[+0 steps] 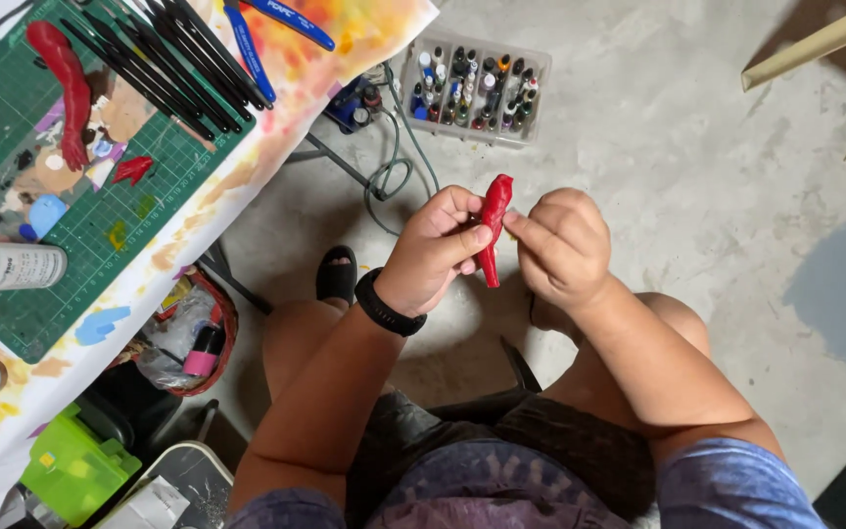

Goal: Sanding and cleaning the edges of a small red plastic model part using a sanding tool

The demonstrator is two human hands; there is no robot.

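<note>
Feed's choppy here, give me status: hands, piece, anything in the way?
Left hand and right hand both grip the red piece, upright above the lap. Nothing between them. Paint box on floor beyond.

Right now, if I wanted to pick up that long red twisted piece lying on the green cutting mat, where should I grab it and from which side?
Probably grip the long red twisted piece at its narrower middle, from above, fingers across its width. It lies flat along the green cutting mat, so its sides are exposed. Black brushes lie close on one side, so come straight down.
</note>
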